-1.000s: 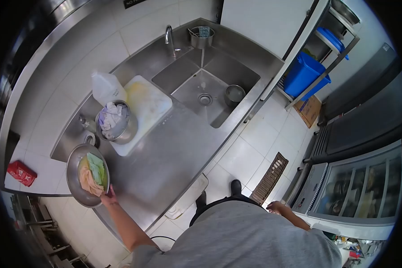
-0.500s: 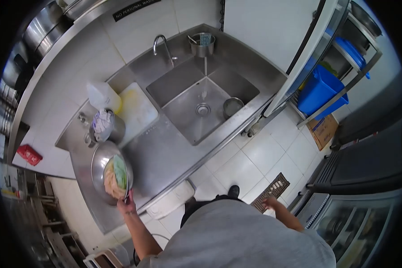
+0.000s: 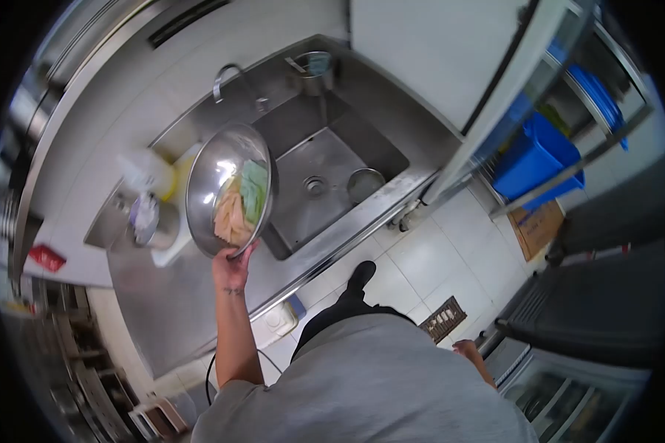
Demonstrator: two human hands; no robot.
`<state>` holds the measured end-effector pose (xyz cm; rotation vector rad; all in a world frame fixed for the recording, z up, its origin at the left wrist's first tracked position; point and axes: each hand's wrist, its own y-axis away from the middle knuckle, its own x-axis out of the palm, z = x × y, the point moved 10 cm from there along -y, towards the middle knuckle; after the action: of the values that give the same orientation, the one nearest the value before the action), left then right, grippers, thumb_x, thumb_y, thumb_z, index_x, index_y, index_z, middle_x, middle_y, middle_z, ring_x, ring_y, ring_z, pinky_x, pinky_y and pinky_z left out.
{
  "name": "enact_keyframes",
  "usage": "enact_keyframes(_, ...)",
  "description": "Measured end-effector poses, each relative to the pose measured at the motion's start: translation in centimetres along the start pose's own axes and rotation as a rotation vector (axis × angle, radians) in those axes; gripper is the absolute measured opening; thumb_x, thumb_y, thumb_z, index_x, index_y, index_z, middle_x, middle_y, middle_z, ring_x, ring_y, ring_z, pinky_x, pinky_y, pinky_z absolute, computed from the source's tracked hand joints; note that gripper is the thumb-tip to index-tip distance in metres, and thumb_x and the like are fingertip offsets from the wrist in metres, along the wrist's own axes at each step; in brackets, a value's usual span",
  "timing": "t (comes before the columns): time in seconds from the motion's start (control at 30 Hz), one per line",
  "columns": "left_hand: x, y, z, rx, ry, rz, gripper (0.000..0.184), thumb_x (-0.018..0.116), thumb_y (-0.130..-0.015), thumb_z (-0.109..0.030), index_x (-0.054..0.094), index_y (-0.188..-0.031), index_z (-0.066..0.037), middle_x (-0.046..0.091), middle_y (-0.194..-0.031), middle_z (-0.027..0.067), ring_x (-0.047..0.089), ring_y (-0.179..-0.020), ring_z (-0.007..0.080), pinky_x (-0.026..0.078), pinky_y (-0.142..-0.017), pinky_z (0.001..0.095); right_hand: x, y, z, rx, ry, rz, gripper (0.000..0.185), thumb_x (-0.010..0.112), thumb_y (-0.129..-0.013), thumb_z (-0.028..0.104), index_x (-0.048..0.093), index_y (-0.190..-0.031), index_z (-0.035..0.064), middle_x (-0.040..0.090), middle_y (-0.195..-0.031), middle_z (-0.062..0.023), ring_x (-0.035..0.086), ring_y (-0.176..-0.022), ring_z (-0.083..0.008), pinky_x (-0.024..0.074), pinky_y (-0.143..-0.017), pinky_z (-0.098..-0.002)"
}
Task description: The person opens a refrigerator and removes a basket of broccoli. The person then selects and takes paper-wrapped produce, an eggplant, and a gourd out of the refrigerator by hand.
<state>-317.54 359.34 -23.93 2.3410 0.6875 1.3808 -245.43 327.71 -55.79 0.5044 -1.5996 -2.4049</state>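
My left hand (image 3: 233,269) grips the near rim of a wide steel mixing bowl (image 3: 207,177). The bowl is tilted and held up over the counter beside the sink's left edge. Inside lie a folded peach cloth (image 3: 233,219) and a folded green cloth (image 3: 254,188). My right hand (image 3: 465,347) hangs low at my right side, away from the counter and close to the dark appliances. Its fingers are too small and partly hidden to read.
The steel sink (image 3: 332,159) has a small round metal container (image 3: 365,186) in it. A tap (image 3: 229,74) and a metal pot (image 3: 316,74) stand behind. On the counter are a pail (image 3: 159,225) and a whitish jug (image 3: 146,173). A floor drain (image 3: 443,320) lies to the right.
My left hand has lifted the bowl with the cloths off the counter and carried it right and forward, towards the sink. A leg has stepped forward.
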Motion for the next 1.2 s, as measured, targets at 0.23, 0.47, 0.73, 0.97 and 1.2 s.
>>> enact_keyframes(0.23,3.4,-18.6,9.7,-0.031,-0.071,-0.053,0.043,0.046,-0.068,0.006,0.044,-0.11,0.011,0.048,-0.115,0.0233,0.042,-0.113,0.0422,0.037,-0.097,0.0556,3.2,6.0,1.7,0.278,-0.407,-0.218,0.02,0.057,-0.082,0.022,0.06,-0.096,0.0085,0.061,-0.078,-0.0096,0.061,-0.068,-0.0237,0.047,-0.053,-0.0404)
enact_keyframes(0.47,-6.9,-32.2,18.3,-0.59,0.112,-0.226,0.041,0.043,-0.074,0.006,0.038,-0.114,0.013,0.038,-0.118,0.0273,0.037,-0.111,0.0408,0.04,-0.094,0.0548,3.1,6.8,4.3,0.314,-0.098,-0.362,0.023,0.057,-0.078,0.026,0.063,-0.084,0.0047,0.064,-0.077,-0.009,0.063,-0.066,-0.0216,0.0513,-0.053,-0.037)
enact_keyframes(0.73,-4.1,-37.8,24.5,-0.294,-0.659,-0.383,0.027,0.049,-0.081,-0.008,0.055,-0.098,0.011,0.058,-0.095,0.0249,0.055,-0.092,0.0362,0.046,-0.089,0.0476,0.9,11.0,5.8,0.474,-0.268,-0.398,0.025,0.061,-0.077,0.026,0.062,-0.094,0.0074,0.062,-0.076,-0.0053,0.061,-0.065,-0.0165,0.0516,-0.056,-0.0343)
enact_keyframes(0.97,9.2,-36.1,19.4,0.291,-0.721,-0.473,0.034,0.051,-0.082,-0.016,0.051,-0.108,0.006,0.057,-0.103,0.02,0.054,-0.097,0.031,0.043,-0.089,0.0424,-0.3,1.8,0.7,0.341,-0.345,-0.101,0.03,0.057,-0.081,0.025,0.06,-0.107,0.0117,0.062,-0.09,-0.0079,0.061,-0.084,-0.021,0.0517,-0.066,-0.0433)
enact_keyframes(1.2,28.1,-21.5,16.5,1.054,-0.485,-0.507,0.043,0.054,-0.083,-0.024,0.048,-0.117,0.001,0.056,-0.111,0.0151,0.053,-0.102,0.0258,0.041,-0.089,0.0372,-12.9,-2.3,-1.5,0.213,-0.286,-0.024,0.023,0.055,-0.082,0.021,0.058,-0.104,0.0144,0.061,-0.086,-0.0048,0.06,-0.08,-0.0182,0.0498,-0.067,-0.0397)
